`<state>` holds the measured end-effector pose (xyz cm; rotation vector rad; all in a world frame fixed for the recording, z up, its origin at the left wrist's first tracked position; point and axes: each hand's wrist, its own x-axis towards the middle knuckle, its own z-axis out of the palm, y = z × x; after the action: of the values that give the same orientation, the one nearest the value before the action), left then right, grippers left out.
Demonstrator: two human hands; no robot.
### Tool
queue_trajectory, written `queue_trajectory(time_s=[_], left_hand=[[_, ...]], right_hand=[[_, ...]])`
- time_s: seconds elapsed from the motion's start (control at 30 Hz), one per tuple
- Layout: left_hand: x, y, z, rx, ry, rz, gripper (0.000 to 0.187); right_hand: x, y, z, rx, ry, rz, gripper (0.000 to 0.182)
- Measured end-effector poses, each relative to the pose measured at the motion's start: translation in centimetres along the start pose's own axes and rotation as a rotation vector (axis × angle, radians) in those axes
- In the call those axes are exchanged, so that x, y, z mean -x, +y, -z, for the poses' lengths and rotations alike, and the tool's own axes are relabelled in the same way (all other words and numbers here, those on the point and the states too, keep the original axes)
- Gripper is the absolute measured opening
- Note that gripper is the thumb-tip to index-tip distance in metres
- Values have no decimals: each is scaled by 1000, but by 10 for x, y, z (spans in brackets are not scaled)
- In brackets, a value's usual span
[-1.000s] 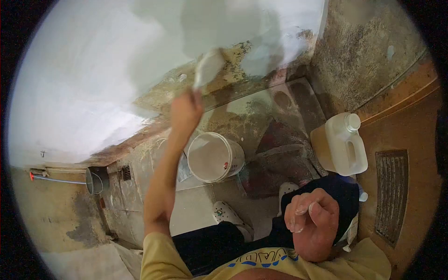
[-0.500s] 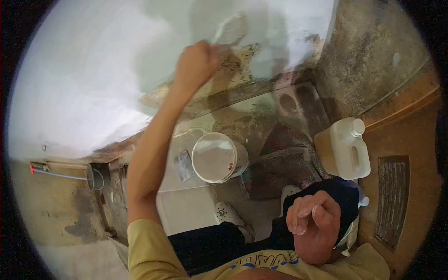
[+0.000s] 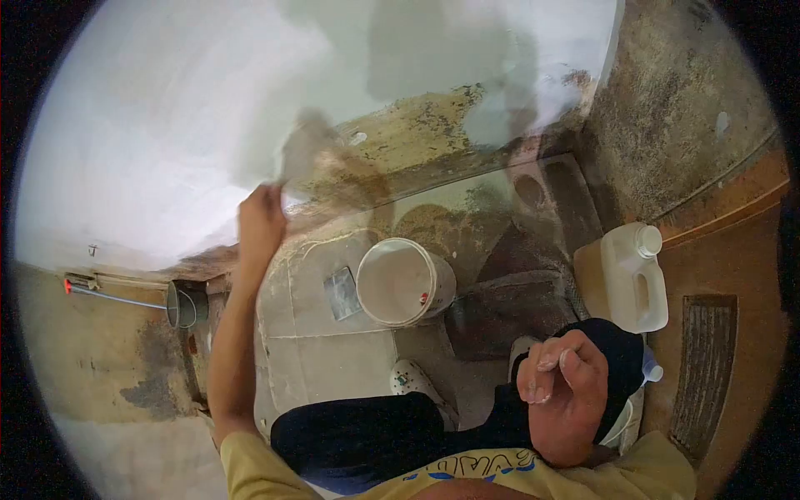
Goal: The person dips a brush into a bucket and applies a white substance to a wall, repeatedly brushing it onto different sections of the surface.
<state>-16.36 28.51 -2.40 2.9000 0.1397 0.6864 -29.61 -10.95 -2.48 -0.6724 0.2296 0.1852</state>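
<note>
My left hand is closed at the lower part of the white-coated wall. It grips what looks like a putty knife, whose flat blade is blurred and lies up against the wall. Just beyond the blade runs a bare, yellowish, mould-spotted strip along the wall's foot. Over my right knee, my right hand is held palm up with its fingers curled in, white smears on the fingertips, and nothing visible in it. On the floor between the wall and my feet stands a white bucket, with whitish insides.
A small grey flat piece lies left of the bucket. To the right, a translucent jug stands by a dark mat and a hollow block. A dark pail is at far left, near a blue-handled tool.
My left hand has swept left and down along the wall with the putty knife. My right hand has stayed curled over the knee. The whole view has shifted slightly.
</note>
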Motion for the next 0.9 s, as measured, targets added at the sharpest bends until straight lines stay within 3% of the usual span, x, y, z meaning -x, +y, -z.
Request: queue_trajectory(time_s=[0.13,0.2,0.33,0.4,0.63,0.7,0.83,0.9], left_hand=[[-51,99,-52,173,-32,-148,30],[-71,127,-70,265,-68,-118,31],[-78,126,-75,432,-198,-17,32],[-61,129,-59,805,-371,273,37],[-66,128,-57,761,-303,217,34],[-60,130,-56,925,-367,372,32],[-58,130,-57,943,-395,376,32],[-58,130,-56,971,-314,453,32]], right_hand=[[10,-1,-3,-8,-9,55,19],[17,-2,-2,-3,-14,68,20],[25,-7,-3,-13,-51,77,20],[24,-9,-2,15,-74,97,21],[19,-3,-4,-24,-38,71,24],[20,-2,-3,-22,-29,51,24],[15,-1,-3,6,-31,82,25],[16,-1,-2,13,-34,74,25]])
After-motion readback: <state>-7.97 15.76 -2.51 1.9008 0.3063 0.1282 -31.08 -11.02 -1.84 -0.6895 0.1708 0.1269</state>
